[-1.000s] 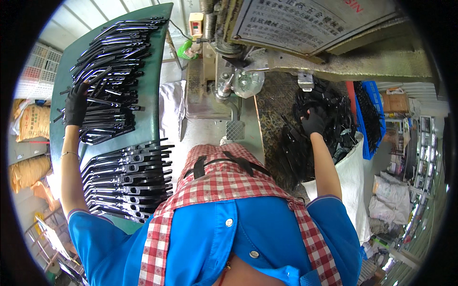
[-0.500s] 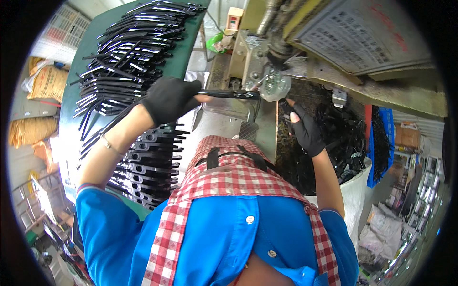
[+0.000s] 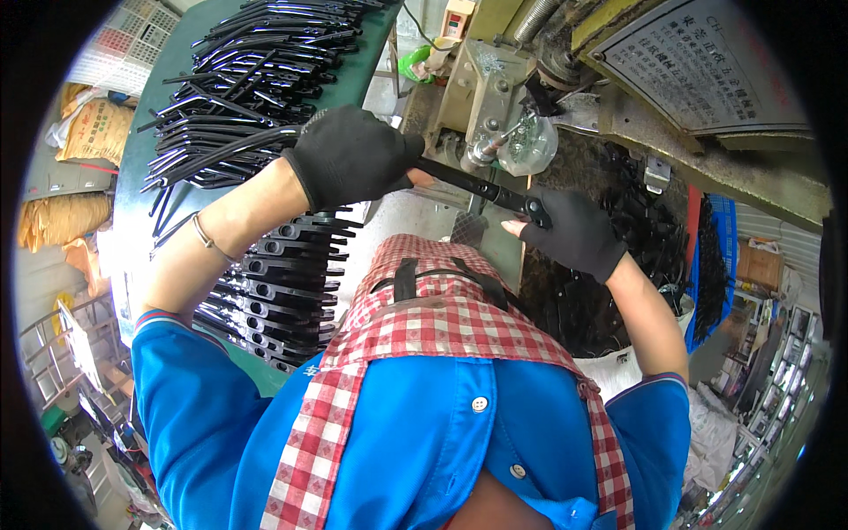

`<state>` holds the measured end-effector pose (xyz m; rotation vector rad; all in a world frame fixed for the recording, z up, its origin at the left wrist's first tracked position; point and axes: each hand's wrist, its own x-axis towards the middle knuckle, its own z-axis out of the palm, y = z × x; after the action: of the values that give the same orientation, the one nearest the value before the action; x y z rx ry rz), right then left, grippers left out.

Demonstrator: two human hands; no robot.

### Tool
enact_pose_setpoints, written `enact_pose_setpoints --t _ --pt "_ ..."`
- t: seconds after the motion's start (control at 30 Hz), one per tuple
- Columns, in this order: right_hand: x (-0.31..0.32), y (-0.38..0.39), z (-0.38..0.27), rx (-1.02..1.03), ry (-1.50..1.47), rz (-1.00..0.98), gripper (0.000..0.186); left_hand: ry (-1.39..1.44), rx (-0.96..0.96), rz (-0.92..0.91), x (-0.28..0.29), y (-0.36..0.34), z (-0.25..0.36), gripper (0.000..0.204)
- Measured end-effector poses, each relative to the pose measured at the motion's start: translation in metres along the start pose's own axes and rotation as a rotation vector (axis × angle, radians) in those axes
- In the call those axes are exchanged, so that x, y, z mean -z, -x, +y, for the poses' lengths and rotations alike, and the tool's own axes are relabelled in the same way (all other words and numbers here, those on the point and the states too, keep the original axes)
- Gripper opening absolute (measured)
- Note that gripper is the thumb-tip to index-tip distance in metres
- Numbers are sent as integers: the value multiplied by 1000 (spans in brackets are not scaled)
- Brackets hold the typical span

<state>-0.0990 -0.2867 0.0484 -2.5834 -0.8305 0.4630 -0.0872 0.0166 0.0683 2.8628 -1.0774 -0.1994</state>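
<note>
My left hand (image 3: pixel 352 161), in a black fingerless glove, is closed around one end of a glossy black bar (image 3: pixel 466 183). Small holes run along this bar, and it slants down toward the right. At its other end my right hand (image 3: pixel 579 234), gloved the same way, has its fingers wrapped about a jointed tip with a round fitting. Just beyond the bar stands a machine's metal head (image 3: pixel 481 155), apart from it. Beside that head hangs a clear plastic cup (image 3: pixel 530 146) with small shiny pieces in it.
Many similar black bars (image 3: pixel 256 71) cover a green table (image 3: pixel 181 66) on the left, with black parts with round holes (image 3: pixel 274 283) stacked nearer. A white sack (image 3: pixel 609 371) and heaped black pieces (image 3: pixel 618 203) lie right. The machine's plate (image 3: pixel 698 66) overhangs the far right.
The bar has come away from beside the cup and tilted down to the right. My right hand has moved nearer from the cup's edge and now wraps the bar's end.
</note>
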Motion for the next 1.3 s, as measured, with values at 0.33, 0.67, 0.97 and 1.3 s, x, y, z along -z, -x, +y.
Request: enact_pose_setpoints --t 0.33,0.67,0.97,1.3 --pt "10 -16 -14 7 406 89 37 157 37 -8 -18 -4 -4 40" --pt "21 -39 23 56 498 261 36 124 -34 179 -18 -40 -25 40" --pt "33 -58 27 -140 303 -36 51 85 -75 162 -19 -60 -44 40" --pt "20 -70 43 -206 287 -88 49 231 -117 -18 -32 -73 -53 47"
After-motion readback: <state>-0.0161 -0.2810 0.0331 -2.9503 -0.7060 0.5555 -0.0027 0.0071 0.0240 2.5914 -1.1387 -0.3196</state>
